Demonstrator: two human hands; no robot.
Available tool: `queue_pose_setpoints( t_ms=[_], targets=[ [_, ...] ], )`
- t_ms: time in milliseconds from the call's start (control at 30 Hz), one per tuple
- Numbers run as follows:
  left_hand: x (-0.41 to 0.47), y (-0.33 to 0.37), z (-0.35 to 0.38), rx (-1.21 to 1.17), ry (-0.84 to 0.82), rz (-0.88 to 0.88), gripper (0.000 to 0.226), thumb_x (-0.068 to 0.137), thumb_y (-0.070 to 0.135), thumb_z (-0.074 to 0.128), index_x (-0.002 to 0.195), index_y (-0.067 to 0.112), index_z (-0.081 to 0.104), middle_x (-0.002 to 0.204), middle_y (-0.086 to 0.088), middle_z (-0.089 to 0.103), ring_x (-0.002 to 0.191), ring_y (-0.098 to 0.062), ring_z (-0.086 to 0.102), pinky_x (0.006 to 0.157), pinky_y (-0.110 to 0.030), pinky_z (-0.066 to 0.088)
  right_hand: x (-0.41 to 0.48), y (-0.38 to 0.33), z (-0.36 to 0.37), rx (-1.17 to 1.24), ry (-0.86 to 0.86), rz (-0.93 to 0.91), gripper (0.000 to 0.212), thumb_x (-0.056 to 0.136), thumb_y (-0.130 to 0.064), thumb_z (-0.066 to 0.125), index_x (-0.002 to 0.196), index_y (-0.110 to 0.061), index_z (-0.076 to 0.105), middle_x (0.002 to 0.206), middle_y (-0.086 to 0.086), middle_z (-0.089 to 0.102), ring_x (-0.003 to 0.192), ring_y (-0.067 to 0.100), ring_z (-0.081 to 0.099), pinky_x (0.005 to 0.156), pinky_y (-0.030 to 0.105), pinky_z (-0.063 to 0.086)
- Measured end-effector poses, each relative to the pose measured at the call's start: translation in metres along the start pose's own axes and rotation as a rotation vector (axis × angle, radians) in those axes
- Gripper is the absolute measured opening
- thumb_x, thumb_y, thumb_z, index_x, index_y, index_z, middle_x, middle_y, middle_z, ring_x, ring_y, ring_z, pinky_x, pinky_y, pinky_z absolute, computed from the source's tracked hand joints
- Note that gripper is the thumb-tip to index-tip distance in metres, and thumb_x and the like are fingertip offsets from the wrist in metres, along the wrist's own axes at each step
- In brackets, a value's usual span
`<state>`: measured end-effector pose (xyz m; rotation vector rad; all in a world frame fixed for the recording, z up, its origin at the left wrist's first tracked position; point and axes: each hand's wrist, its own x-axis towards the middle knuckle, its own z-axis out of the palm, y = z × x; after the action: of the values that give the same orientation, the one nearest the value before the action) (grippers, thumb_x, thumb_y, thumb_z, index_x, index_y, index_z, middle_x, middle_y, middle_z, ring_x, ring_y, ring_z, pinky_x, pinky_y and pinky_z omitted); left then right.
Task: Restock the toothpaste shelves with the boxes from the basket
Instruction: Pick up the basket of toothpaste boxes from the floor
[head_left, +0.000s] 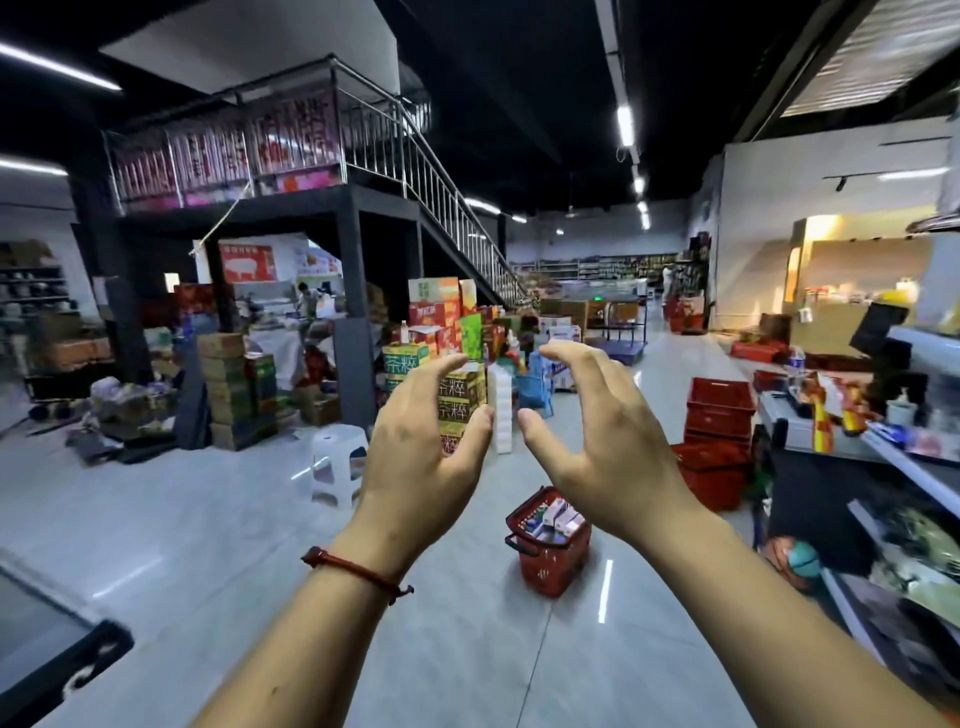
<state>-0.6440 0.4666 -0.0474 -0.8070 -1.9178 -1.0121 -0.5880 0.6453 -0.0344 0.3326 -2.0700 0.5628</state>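
Now both hands are raised mid-frame, palms facing each other: left hand (426, 447) and right hand (597, 441) spread, fingers loosely curved, holding nothing. Below them, the red basket (550, 561) of boxes (558, 517) sits on the floor (467, 649), lower centre.

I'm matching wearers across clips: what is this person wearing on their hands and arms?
No sleeves or gloves show. The left hand is bare, and round its wrist sits a thin dark red woven cord bracelet with a knotted end sticking out at one side. The right hand is bare too, with nothing on its wrist. No rings or watch are visible.
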Motion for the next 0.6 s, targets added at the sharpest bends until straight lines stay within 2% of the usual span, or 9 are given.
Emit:
queue_pose_setpoints(
  t_ms=[133,367,500,600],
  targets=[
    [0.046,-0.076,0.05,0.067,-0.053,-0.041,0.05,0.093,0.038,0.057,0.139,0.02,0.049,0.132,0.003,0.059,0.123,-0.015,0.056,0.103,-0.043,0.049,0.048,0.06,0.065,-0.042,-0.012,0.007,0.054,0.089,-0.042,0.058,0.137,-0.019,0.049,0.132,-0.002,0.056,0.124,0.017,0.049,0.105,0.031,0.04],
    [0.141,-0.199,0.14,0.115,-0.105,-0.056,0.051,0.092,0.037,0.056,0.138,0.018,0.05,0.132,0.001,0.06,0.122,-0.018,0.055,0.104,-0.045,0.048,0.145,0.164,0.164,-0.067,-0.02,0.055,0.054,0.089,-0.044,0.056,0.137,-0.02,0.049,0.132,-0.002,0.056,0.122,0.017,0.049,0.104,0.036,0.043],
    [0.178,-0.256,0.223,0.089,-0.15,-0.081,0.048,0.092,0.036,0.058,0.136,0.019,0.051,0.13,0.001,0.06,0.121,-0.019,0.055,0.104,-0.039,0.046,0.176,0.247,0.21,-0.068,-0.01,0.107,0.054,0.09,-0.042,0.059,0.138,-0.019,0.048,0.131,-0.001,0.057,0.123,0.018,0.051,0.104,0.038,0.044],
    [0.198,-0.293,0.294,0.082,-0.197,-0.092,0.05,0.091,0.041,0.056,0.136,0.021,0.051,0.13,0.001,0.06,0.12,-0.02,0.056,0.103,-0.044,0.047,0.19,0.316,0.242,-0.106,-0.041,0.136,0.056,0.09,-0.042,0.06,0.139,-0.019,0.048,0.133,-0.001,0.056,0.124,0.018,0.05,0.105,0.037,0.043]
  ],
)
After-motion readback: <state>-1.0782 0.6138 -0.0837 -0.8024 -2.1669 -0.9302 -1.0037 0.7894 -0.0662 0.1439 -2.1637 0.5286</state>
